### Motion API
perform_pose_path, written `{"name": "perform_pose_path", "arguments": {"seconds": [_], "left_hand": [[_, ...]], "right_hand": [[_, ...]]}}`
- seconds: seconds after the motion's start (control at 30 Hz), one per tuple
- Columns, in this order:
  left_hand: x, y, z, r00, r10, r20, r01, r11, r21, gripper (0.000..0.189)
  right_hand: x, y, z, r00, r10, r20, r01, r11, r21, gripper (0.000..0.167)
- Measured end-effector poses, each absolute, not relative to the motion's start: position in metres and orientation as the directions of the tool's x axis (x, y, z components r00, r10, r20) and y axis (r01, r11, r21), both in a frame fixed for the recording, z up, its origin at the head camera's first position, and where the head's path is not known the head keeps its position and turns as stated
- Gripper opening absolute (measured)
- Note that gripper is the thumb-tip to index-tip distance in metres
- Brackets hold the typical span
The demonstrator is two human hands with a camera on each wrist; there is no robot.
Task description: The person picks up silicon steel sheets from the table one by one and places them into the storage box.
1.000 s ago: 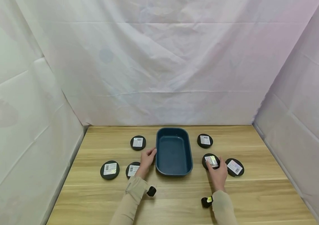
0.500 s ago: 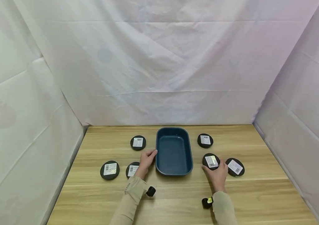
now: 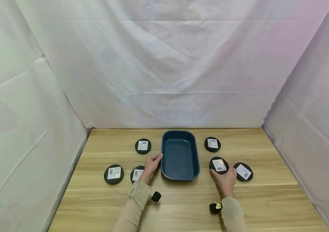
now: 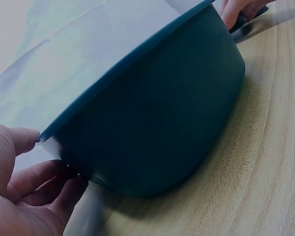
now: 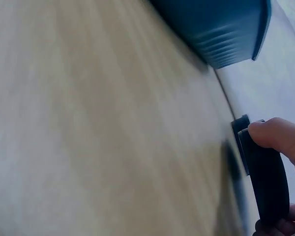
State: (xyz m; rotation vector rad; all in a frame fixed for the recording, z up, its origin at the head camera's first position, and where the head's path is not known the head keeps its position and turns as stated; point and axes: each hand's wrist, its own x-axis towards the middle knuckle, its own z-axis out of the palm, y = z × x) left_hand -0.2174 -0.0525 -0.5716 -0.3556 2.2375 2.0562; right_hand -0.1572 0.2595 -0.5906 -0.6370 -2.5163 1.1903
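A deep blue rectangular plastic basin [image 3: 180, 161] stands near the table's back edge. At its left side is my left hand [image 3: 151, 166]; in the left wrist view the thumb meets the basin's rim and curled fingers hold against the outer wall [image 4: 152, 113]. My right hand [image 3: 227, 181] pinches a thick round black disc [image 3: 219, 165] with a white barcode label, thumb on one side and fingers on the other. In the right wrist view this disc [image 5: 266, 179] stands off the wood, its dark shadow apart from it. Another black disc [image 3: 244, 171] lies just right of the hand.
A further labelled disc [image 3: 212, 144] lies at the back right. Left of the basin are three more, a back one [image 3: 143, 146], a left one [image 3: 113, 174] and one [image 3: 137, 174] partly behind my left wrist. White cloth [image 3: 164, 71] walls the table [image 3: 182, 206] on three sides.
My right thumb has moved from the disc's label to its near edge, and the disc has come up a little in the grip. The left hand stays at the basin.
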Motion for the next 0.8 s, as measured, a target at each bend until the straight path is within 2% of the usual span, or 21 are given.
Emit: {"name": "perform_pose_path", "arguments": {"seconds": [0.47,0.8], "left_hand": [[-0.217,-0.052,-0.574,-0.97,-0.112,-0.217,-0.225,0.07,0.972,0.034],[-0.217,-0.052,-0.573,-0.97,-0.116,-0.215,-0.223,0.061,0.973,0.035]], "right_hand": [[-0.167,0.246,-0.546,-0.87,0.464,0.167,0.164,0.592,-0.789,0.086],[-0.171,0.229,-0.531,-0.889,0.408,0.21,0.096,0.612,-0.785,0.085]]}}
